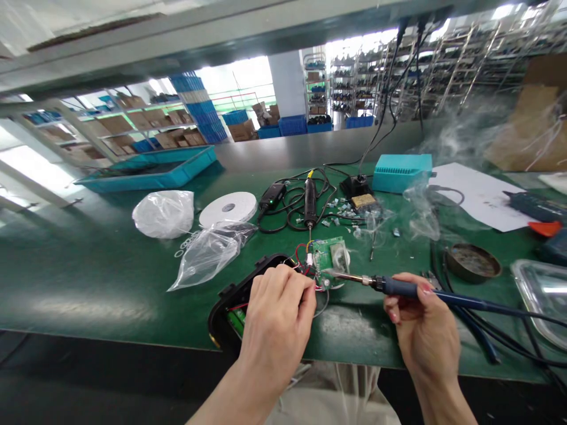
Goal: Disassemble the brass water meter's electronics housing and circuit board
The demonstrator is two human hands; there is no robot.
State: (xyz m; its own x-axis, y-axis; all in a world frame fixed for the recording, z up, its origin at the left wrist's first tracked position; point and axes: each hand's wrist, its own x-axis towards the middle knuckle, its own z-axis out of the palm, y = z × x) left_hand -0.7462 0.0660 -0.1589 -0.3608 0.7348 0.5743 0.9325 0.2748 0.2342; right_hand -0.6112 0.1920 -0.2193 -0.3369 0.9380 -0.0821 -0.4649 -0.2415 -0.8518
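Note:
My right hand grips a soldering iron by its blue handle. The iron's metal tip points left and reaches the lower part of a green circuit board, where red, black and yellow wires join. My left hand is closed at the board's left edge, its fingertips pinched near the wires. Whatever lies between those fingertips is hidden. Under and left of that hand rests a black plastic housing, with a green part and a red wire inside.
An electric screwdriver lies behind the board. Plastic bags and a white reel are left. A soldering-iron stand, teal box, round tin and clear lid are right. Cords cross the right side.

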